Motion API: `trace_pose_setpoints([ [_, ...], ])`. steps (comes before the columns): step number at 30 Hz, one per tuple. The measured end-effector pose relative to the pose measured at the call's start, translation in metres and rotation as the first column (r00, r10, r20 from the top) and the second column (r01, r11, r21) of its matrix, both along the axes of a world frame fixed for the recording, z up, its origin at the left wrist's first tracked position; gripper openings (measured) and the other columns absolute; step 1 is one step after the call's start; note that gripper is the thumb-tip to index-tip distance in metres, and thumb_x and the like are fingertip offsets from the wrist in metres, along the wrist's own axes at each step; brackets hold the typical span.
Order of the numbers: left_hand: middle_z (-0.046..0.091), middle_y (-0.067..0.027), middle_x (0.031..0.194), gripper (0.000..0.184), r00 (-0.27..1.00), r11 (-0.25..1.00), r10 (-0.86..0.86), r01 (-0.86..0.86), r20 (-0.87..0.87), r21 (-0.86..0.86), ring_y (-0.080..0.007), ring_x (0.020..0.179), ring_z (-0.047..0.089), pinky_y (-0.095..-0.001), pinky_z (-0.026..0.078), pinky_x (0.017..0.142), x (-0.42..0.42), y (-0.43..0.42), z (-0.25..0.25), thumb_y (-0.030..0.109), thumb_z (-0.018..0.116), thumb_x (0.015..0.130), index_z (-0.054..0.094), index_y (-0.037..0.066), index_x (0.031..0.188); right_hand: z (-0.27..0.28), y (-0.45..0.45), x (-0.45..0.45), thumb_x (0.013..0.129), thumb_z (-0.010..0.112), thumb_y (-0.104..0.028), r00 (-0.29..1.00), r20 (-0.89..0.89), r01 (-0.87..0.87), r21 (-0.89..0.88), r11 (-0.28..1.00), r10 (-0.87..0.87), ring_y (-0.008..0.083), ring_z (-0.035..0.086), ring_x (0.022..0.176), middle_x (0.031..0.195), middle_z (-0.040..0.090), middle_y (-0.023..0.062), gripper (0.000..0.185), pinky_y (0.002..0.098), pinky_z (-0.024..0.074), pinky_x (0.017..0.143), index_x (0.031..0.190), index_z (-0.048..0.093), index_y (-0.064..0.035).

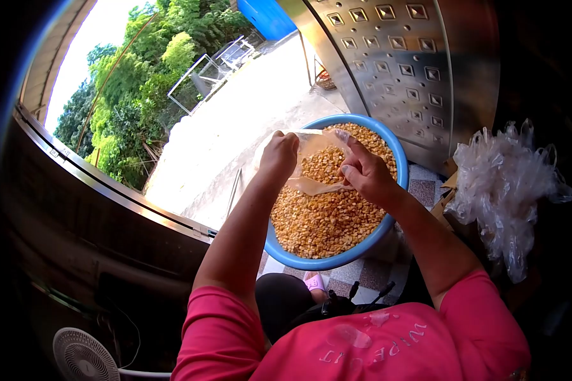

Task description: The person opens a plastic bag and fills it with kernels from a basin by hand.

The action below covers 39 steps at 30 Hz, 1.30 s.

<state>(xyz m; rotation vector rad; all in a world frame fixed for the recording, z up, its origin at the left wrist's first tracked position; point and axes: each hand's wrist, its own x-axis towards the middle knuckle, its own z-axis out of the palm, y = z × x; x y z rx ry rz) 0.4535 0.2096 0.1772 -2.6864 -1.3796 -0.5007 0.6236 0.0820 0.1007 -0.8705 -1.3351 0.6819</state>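
A thin clear plastic bag (313, 186) is stretched between my two hands, its mouth spread wide. My left hand (278, 156) is closed in a fist on the bag's left edge. On the opposite side, my right hand (370, 174) grips the bag's edge, with the index finger reaching along the plastic. Beneath the bag is a round blue basin (401, 166) filled with yellow-orange dried corn kernels (321, 232). Kernels show through the clear plastic, so I cannot tell whether any are inside the bag.
A bundle of clear plastic bags (499, 184) sits at the right on cardboard. Behind the basin stands an embossed metal door (394, 70). A white fan (86, 355) is at the lower left. My foot in a pink slipper (315, 283) rests on checkered tiles below the basin.
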Motion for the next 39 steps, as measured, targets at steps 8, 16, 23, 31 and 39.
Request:
trace_pose_setpoints([
  [8, 0.059, -0.0119, 0.086, 0.011, 0.979, 0.994, 0.109, -0.102, -0.173, 0.048, -0.0308, 0.083, 0.058, -0.0391, 0.046, 0.07, -0.004, -0.007, 0.001, 0.015, 0.051, 0.086, 0.058, 0.008, 0.083, -0.001, 0.001, 0.0, 0.085, 0.046, 0.003, 0.999, 0.015, -0.036, -0.03, 0.999, 0.036, 0.0095, 0.055, 0.063, 0.075, 0.057, 0.0039, 0.059, 0.0251, 0.051, 0.064, 0.14, 0.031, -0.0108],
  [16, 0.06, -0.0105, 0.081, 0.009, 0.977, 0.96, -0.21, 0.199, 0.038, 0.195, -0.0301, 0.076, 0.06, -0.0392, 0.048, 0.065, -0.014, -0.058, 0.012, 0.015, 0.054, 0.086, 0.059, 0.008, 0.086, -0.004, 0.004, 0.003, 0.085, 0.047, 0.003, 0.999, 0.01, -0.037, -0.042, 0.998, 0.038, 0.0096, 0.056, 0.065, 0.076, 0.057, 0.0048, 0.058, 0.0252, 0.0515, 0.063, 0.14, 0.03, -0.0082],
  [23, 0.053, -0.0071, 0.066, 0.015, 0.94, 0.931, -0.341, 0.342, -0.034, 0.128, -0.0273, 0.056, 0.057, -0.0377, 0.045, 0.049, -0.047, -0.133, -0.037, 0.02, 0.063, 0.082, 0.054, 0.009, 0.077, -0.005, 0.004, 0.002, 0.086, 0.048, 0.002, 0.999, 0.041, -0.007, -0.018, 1.0, 0.008, 0.0099, 0.056, 0.065, 0.078, 0.057, 0.0054, 0.057, 0.0251, 0.0518, 0.063, 0.139, 0.031, -0.0073],
  [31, 0.056, -0.0129, 0.091, 0.037, 0.976, 0.995, 0.097, -0.096, -0.195, 0.011, -0.0296, 0.088, 0.058, -0.0416, 0.048, 0.066, -0.061, -0.135, -0.078, 0.041, 0.061, 0.08, 0.052, 0.009, 0.097, -0.004, 0.002, 0.0, 0.086, 0.048, 0.002, 0.999, -0.018, -0.052, -0.066, 0.996, 0.051, 0.0094, 0.056, 0.065, 0.079, 0.058, 0.0047, 0.057, 0.0244, 0.0512, 0.064, 0.139, 0.032, -0.0095],
  [39, 0.059, -0.017, 0.071, 0.025, 0.987, 0.994, 0.034, -0.05, -0.155, -0.099, -0.039, 0.068, 0.059, -0.0481, 0.046, 0.06, -0.062, -0.119, -0.095, 0.031, 0.05, 0.089, 0.045, 0.007, 0.084, -0.007, 0.004, 0.0, 0.086, 0.049, 0.002, 0.999, -0.007, -0.052, -0.064, 0.997, 0.051, 0.0092, 0.056, 0.066, 0.078, 0.057, 0.0044, 0.057, 0.0242, 0.0511, 0.064, 0.14, 0.031, -0.0099],
])
